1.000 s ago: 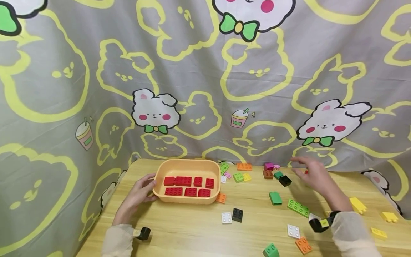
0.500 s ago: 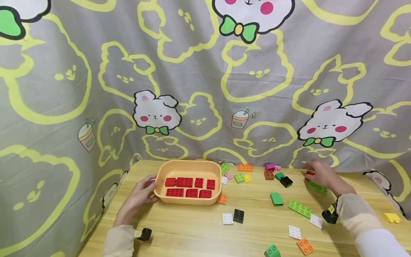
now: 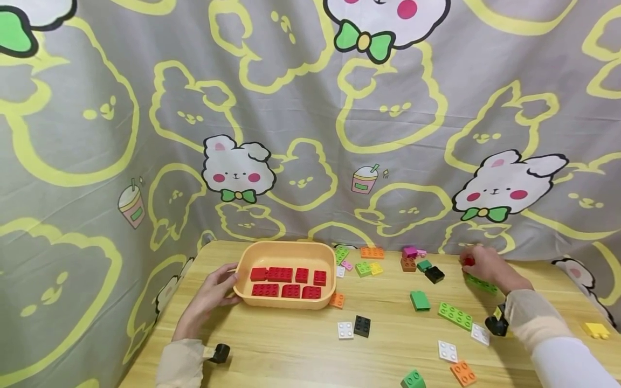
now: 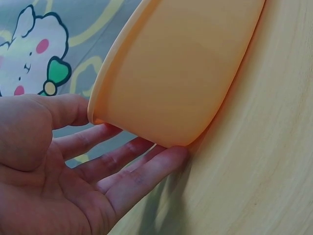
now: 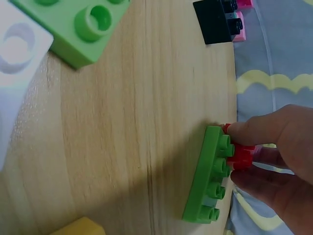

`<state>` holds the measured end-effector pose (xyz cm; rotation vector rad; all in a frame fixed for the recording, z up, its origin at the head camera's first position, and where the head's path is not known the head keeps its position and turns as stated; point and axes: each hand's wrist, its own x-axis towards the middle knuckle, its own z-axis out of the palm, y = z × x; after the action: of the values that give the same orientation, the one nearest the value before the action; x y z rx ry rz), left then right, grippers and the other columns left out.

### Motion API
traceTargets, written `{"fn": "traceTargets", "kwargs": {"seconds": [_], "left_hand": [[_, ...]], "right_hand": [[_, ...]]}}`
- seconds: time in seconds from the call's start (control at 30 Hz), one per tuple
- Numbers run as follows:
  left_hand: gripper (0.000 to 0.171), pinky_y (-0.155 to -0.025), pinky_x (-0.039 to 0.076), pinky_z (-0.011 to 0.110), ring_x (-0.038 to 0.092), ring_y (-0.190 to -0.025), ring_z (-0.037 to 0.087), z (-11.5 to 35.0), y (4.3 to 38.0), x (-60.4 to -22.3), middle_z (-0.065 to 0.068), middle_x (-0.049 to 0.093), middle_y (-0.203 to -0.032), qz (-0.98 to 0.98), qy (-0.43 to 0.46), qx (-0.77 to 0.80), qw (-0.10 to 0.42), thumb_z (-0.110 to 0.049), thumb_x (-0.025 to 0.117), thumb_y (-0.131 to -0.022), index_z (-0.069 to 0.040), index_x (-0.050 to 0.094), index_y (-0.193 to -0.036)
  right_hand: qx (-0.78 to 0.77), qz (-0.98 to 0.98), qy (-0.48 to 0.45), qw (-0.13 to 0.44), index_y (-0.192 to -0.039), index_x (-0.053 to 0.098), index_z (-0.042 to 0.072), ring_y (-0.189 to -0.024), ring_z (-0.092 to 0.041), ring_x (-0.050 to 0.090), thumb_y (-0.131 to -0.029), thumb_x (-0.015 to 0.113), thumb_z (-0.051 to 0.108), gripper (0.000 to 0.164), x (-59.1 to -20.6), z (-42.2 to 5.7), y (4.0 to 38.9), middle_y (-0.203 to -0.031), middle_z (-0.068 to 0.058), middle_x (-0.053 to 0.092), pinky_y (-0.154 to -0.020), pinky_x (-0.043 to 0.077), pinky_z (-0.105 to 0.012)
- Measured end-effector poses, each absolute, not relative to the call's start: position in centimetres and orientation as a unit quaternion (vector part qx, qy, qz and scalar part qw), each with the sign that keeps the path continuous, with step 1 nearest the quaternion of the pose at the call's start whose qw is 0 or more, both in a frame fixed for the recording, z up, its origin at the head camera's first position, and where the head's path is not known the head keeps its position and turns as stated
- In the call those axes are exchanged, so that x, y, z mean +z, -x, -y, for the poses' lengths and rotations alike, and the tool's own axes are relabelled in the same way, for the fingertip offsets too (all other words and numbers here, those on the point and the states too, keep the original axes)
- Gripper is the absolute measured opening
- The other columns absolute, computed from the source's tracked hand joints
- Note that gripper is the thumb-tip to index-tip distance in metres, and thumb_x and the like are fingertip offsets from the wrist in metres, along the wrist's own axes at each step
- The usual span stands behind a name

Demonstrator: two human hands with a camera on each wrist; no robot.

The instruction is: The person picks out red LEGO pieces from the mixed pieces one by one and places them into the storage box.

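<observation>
My left hand (image 3: pixel 216 288) holds the left end of an orange plastic basin (image 3: pixel 283 303). In the left wrist view the thumb lies at its rim and the fingers are against the outer wall. Several red toy bricks (image 3: pixel 265 290) sit in two rows inside. At the table's back right, my right hand (image 3: pixel 490 268) pinches a red brick (image 5: pixel 242 155) between thumb and fingers. Close beside that brick, a long light green brick (image 5: pixel 203 181) stands on the table; I cannot tell whether the two touch.
Loose bricks lie across the table: a black brick (image 3: pixel 434 274), a brown brick (image 3: pixel 408 264), a green brick (image 3: pixel 420 300), a white brick (image 3: pixel 447 351), an orange brick (image 3: pixel 463 373) and a yellow brick (image 3: pixel 598 330). A patterned curtain (image 3: pixel 310 108) hangs along the back edge.
My right hand has come down to the back right, fingers now around the red brick, which shows lifted slightly between them. The left hand stays at the basin.
</observation>
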<state>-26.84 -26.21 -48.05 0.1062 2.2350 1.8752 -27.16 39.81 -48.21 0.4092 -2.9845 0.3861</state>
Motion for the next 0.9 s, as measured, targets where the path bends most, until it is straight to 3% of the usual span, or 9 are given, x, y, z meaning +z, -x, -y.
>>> {"fn": "traceTargets", "kwargs": {"seconds": [0.3,0.6,0.7,0.9], "left_hand": [[0.042,-0.081,0.055,0.046,0.054,-0.111,0.040,26.1,26.9,-48.0,0.033,0.040,-0.138,-0.756,-0.031,0.644,0.111,-0.007,0.042,-0.106,0.002,0.034,-0.146],[0.043,-0.082,0.055,0.048,0.054,-0.111,0.042,26.1,26.7,-47.8,0.035,0.039,-0.137,-0.753,-0.035,0.647,0.111,-0.008,0.042,-0.106,0.003,0.032,-0.147],[0.044,-0.082,0.055,0.048,0.053,-0.112,0.042,26.1,26.6,-47.7,0.035,0.039,-0.137,-0.754,-0.036,0.647,0.111,-0.008,0.042,-0.106,0.004,0.032,-0.147],[0.043,-0.081,0.056,0.046,0.054,-0.111,0.042,26.1,26.7,-47.8,0.035,0.039,-0.138,-0.754,-0.031,0.646,0.111,-0.007,0.042,-0.106,0.004,0.033,-0.146]], "right_hand": [[0.113,0.982,-0.138,0.060,-0.087,0.069,-0.003,-0.061,-0.019,0.053,-0.074,0.072,-0.002,0.013,-46.5,-38.3,26.5,-0.075,-0.008,0.063,-0.051,0.048,-0.035],[0.087,0.973,-0.184,0.105,-0.098,0.069,-0.008,-0.071,-0.031,0.061,-0.069,0.078,-0.004,0.031,-43.8,-34.7,25.1,-0.088,-0.022,0.064,-0.057,0.057,-0.043],[0.081,0.967,-0.206,0.124,-0.095,0.069,-0.005,-0.072,-0.031,0.061,-0.065,0.075,-0.007,0.031,-43.0,-33.5,24.5,-0.089,-0.019,0.064,-0.059,0.057,-0.045],[0.081,0.951,-0.259,0.150,-0.094,0.069,-0.003,-0.066,-0.021,0.057,-0.064,0.074,-0.010,0.031,-42.0,-30.2,23.7,-0.085,-0.012,0.061,-0.053,0.055,-0.038]]}}
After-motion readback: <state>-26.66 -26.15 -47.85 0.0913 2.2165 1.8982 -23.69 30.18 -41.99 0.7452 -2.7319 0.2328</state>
